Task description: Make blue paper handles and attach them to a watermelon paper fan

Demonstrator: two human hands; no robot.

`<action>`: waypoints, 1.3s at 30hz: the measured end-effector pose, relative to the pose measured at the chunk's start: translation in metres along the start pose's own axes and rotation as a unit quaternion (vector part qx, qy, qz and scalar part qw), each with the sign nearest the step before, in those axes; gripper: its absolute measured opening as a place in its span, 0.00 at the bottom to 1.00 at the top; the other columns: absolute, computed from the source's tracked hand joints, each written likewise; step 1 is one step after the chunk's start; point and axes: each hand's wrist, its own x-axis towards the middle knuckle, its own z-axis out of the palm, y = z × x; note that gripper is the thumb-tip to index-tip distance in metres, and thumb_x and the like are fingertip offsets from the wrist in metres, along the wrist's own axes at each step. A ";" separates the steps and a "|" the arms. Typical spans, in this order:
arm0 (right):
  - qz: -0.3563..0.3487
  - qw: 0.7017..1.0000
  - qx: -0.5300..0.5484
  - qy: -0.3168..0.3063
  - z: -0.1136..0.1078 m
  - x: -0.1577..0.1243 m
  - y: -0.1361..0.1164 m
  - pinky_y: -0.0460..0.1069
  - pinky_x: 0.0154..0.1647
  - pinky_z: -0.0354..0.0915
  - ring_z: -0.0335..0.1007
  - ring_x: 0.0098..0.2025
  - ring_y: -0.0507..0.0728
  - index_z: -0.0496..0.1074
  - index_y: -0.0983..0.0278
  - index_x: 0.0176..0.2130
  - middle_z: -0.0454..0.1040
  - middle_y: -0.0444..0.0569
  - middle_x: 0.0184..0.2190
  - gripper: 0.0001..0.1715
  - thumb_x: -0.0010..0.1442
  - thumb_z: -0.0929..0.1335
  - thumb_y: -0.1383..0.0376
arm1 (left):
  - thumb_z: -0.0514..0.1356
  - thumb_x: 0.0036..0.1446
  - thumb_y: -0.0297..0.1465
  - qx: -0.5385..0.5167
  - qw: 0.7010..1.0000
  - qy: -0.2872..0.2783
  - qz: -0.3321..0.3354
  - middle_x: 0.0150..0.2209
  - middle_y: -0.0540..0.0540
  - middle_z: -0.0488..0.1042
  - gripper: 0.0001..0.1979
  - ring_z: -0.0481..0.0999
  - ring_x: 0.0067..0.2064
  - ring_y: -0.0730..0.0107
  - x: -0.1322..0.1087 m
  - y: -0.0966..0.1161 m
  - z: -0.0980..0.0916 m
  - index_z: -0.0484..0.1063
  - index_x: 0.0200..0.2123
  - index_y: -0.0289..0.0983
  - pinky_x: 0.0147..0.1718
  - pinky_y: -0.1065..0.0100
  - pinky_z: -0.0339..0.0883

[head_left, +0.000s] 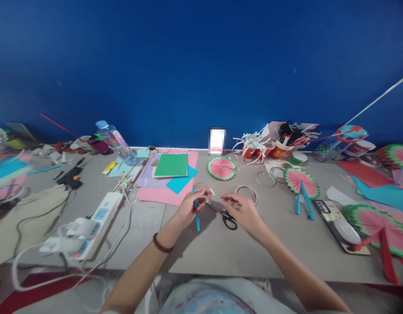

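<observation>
My left hand [194, 205], with a beaded bracelet at its wrist, is closed around a narrow blue paper stick [198, 221]. A small white piece [212, 191] shows at its fingertips; whether it is tape or paper I cannot tell. To the right, my right hand [242, 208] is apart from the left, its fingers bent and spread with nothing visible in them. Black-handled scissors [230, 220] lie on the table beside my right hand, blades pointing left. Just beyond my hands sits a round pink-and-green folded paper fan [221, 168].
Paper sheets with a green one [171, 165] on top lie at back left, near a bottle [118, 141] and a power strip [101, 220]. Tape rolls [265, 179], a fan with blue sticks [302, 183], a phone [328, 218] under a mouse [347, 231], and red cups [281, 149] are right.
</observation>
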 end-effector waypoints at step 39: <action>0.055 0.967 0.235 -0.080 0.020 0.022 -0.001 0.44 0.23 0.53 0.56 0.21 0.47 0.70 0.65 0.27 0.66 0.40 0.19 0.17 0.51 0.70 0.53 | 0.57 0.53 0.45 0.088 0.994 0.068 0.016 0.15 0.55 0.57 0.18 0.53 0.16 0.80 -0.003 -0.008 0.005 0.71 0.30 0.34 0.18 0.71 0.41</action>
